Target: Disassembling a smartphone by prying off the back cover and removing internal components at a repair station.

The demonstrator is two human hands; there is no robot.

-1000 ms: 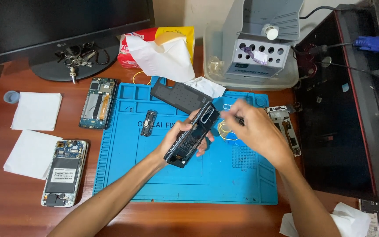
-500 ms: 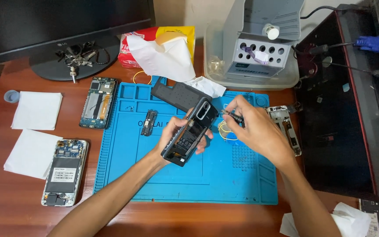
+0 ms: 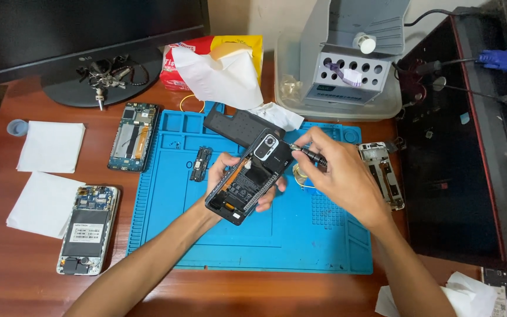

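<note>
Phone (image 3: 247, 178) higher; three others flat.

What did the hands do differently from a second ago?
The left hand tipped the opened phone up a little more and raised it toward the camera. The right hand stayed at the phone's top corner and brought the small screwdriver closer to it. Nothing was picked up or let go. The blue mat, the other opened phones and the white papers lie as before.

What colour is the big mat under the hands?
The mat is bright blue, seen clearly in the head view.
</note>
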